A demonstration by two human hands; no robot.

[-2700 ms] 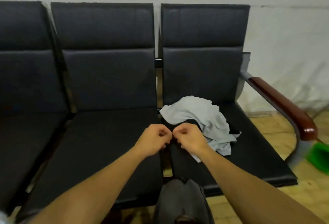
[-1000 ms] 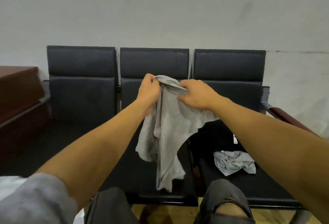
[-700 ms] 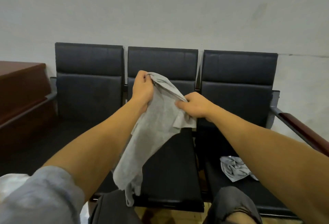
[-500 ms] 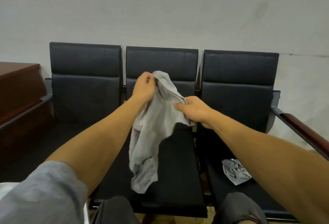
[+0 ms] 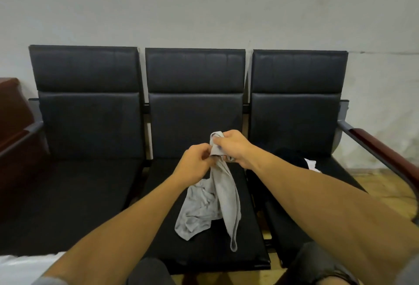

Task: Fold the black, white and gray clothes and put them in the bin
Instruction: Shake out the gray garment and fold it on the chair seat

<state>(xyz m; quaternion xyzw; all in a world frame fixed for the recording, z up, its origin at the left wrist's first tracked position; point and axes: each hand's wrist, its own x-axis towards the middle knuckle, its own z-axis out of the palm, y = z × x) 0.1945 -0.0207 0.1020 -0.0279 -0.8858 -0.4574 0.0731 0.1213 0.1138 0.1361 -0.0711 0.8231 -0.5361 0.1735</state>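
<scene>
Black three-seat bench (image 5: 195,234) against wall; left hand (image 5: 193,163) and right hand (image 5: 233,147) pinch gray garment (image 5: 217,198) top edge, tail draping onto middle seat

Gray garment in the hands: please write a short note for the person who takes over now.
Left hand and right hand: both grip the top of the gray garment, close together.
The garment hangs bunched; its lower part rests on the middle seat.
Black clothing with something white beside it lies on the right seat.
Done: nothing folded yet. No bin in view.
Left: fold the gray piece, then the others, then find the bin and put everything in.
</scene>
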